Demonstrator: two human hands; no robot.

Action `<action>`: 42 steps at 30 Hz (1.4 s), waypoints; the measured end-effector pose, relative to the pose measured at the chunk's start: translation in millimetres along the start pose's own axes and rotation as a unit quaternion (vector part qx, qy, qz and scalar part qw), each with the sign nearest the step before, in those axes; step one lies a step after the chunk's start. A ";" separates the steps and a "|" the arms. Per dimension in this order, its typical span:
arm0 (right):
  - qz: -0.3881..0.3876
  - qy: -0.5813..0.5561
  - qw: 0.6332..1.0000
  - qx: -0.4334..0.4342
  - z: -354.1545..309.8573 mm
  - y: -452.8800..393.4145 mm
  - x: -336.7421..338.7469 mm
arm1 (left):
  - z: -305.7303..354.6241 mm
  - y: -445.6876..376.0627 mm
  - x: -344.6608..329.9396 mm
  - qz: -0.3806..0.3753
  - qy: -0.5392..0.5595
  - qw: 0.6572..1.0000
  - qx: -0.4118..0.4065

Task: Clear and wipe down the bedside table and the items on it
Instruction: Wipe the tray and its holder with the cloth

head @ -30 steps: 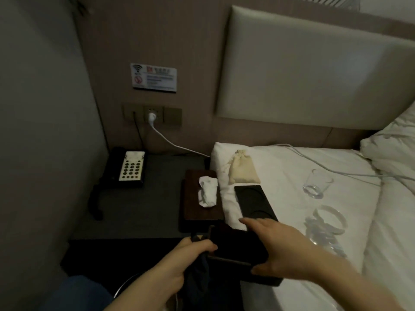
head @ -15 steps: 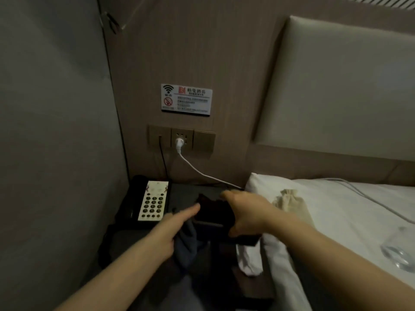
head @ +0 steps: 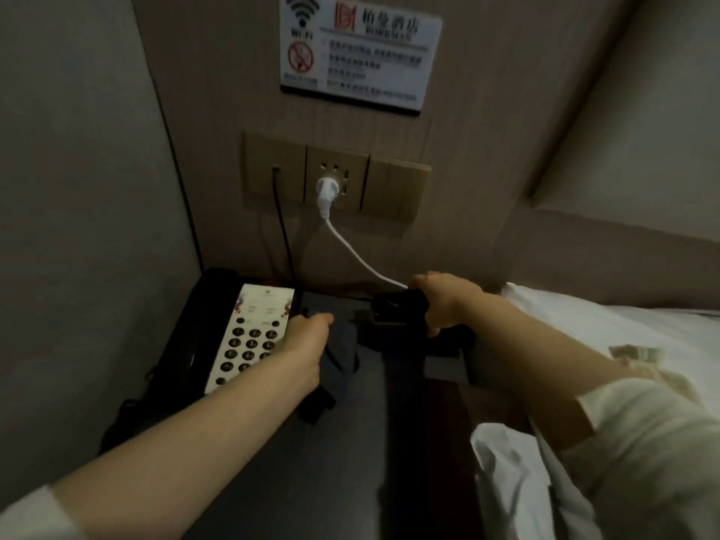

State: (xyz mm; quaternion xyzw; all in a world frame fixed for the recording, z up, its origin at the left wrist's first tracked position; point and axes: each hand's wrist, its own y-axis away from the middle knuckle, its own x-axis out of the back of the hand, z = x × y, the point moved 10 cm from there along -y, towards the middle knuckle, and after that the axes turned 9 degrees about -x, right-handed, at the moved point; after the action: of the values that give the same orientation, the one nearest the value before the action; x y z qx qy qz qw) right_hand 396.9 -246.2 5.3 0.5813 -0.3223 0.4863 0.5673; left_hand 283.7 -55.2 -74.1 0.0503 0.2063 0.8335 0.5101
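The grey bedside table [head: 311, 454] fills the lower middle of the view. My left hand [head: 307, 344] is closed on a dark grey cloth [head: 339, 360] that rests on the tabletop beside the phone. My right hand [head: 444, 302] grips a black box-like holder [head: 397, 313] at the table's back, near the wall. A black telephone with a white keypad [head: 241, 337] sits in the back left corner. A crumpled white tissue [head: 502, 473] lies on a dark wooden tray [head: 444, 407] at the lower right.
A white plug and cable [head: 331, 204] run from the wall socket toward the bed, passing behind my right hand. A black cord [head: 282, 235] drops to the phone. The white bed [head: 607, 329] borders the table on the right, with a beige pouch [head: 639, 356] on it.
Both hands carried the black holder from the bed's edge to the back of the table, near the wall. My left hand moved with the cloth toward the phone. The view came closer to the wall.
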 end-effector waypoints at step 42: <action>0.122 -0.328 0.885 -0.306 183.2 292.9 -39.7 | -52.9 314.1 -37.2 -0.116 0.058 0.981 0.145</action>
State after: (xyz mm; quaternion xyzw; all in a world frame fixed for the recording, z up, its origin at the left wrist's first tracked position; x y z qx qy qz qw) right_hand 149.4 -475.1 91.0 0.4608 -0.6915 0.2103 0.5150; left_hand 25.2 -226.9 6.5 0.0508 0.3587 0.7318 0.5773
